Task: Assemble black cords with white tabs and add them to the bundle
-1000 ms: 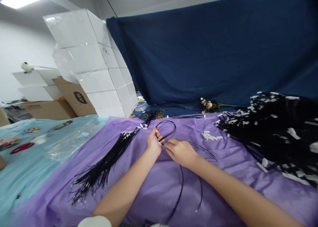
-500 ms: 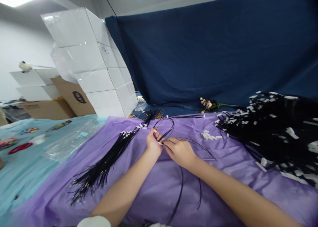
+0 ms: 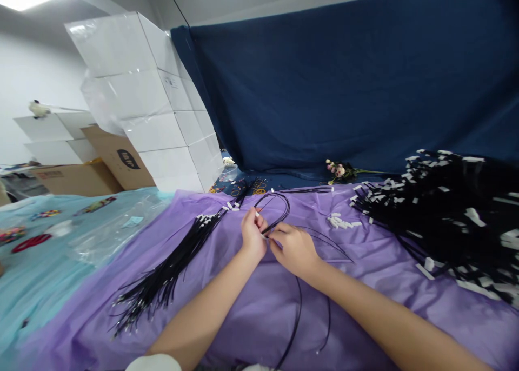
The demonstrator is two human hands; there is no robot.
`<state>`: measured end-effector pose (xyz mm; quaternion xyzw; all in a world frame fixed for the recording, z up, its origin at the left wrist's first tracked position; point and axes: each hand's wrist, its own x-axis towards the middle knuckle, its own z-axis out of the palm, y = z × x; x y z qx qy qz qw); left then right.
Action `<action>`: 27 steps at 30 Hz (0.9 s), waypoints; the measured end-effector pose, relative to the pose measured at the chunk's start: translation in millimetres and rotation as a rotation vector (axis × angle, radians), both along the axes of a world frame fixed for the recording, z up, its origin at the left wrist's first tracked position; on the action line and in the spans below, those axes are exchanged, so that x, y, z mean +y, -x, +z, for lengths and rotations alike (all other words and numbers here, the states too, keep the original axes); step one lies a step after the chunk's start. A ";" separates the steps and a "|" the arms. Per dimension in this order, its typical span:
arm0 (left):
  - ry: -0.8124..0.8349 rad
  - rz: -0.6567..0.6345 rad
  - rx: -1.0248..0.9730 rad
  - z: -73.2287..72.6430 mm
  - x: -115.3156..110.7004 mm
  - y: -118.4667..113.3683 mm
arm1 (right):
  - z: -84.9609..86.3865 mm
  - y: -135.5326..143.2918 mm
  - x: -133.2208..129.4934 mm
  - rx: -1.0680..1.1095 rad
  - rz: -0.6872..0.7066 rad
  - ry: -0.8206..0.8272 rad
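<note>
A looped bundle of thin black cords arches up between my two hands, over a purple cloth. My left hand is closed around the bundle's lower end, and a small white tag shows at its fingertips. Close beside it, my right hand pinches the cords where they meet the left palm; its fingertips partly hide that spot. Loose cord ends hang below the right hand and trail off to its right. Left of my hands lies a fanned bunch of black cords with white tags at the top.
A big heap of black cords with white tags fills the right side. Small white pieces lie nearer the middle. White boxes are stacked at the back left, beside a blue curtain. Artificial flowers rest behind the cloth.
The cord loop has grown wider and shifted slightly right. My left hand has turned a little, and both hands stay together on the cords.
</note>
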<state>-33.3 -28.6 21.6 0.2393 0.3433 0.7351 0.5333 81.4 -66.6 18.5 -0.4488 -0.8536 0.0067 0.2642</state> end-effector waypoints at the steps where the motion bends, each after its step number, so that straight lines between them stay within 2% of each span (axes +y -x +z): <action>1: -0.018 0.008 0.021 -1.0 -0.1 -0.8 | 0.6 0.1 -0.9 0.002 -0.017 0.018; 8: -0.108 0.047 0.105 -2.2 -0.7 -3.8 | -0.4 1.3 -2.9 0.004 -0.080 0.066; 21: -0.152 0.055 0.122 -4.2 2.8 -1.0 | 7.4 1.8 -4.6 0.012 -0.151 0.189; 24: -0.151 0.062 0.131 -3.7 4.1 0.5 | 6.4 -0.1 -1.5 0.098 -0.122 0.215; 27: -0.142 0.088 0.145 -2.2 6.0 3.2 | 5.6 -1.5 3.3 0.278 -0.002 0.349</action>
